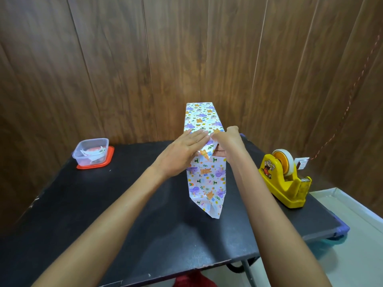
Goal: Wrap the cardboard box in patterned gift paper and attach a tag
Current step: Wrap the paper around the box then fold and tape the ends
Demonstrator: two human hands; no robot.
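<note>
Clear tub (91,152) with paper bits, likely the tags, parked at back-left corner of bench (145,214). Left hand (182,150) flat, fingers straight, pinning gift paper (207,179) on the cardboard box (204,119) mid-bench so it won't slip. Right hand (226,141) curled, pinching the end fold to crease it. Tape dispenser (286,179) at right edge, within reach for sealing

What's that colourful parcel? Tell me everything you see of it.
A long, narrow box wrapped in white gift paper printed with purple, orange and green cartoon figures. It rests on the black table, pointing away from the person. At its near end a loose, tapering flap reaches down onto the table. The left hand presses flat on top; the right hand pinches the paper beside it.
</note>
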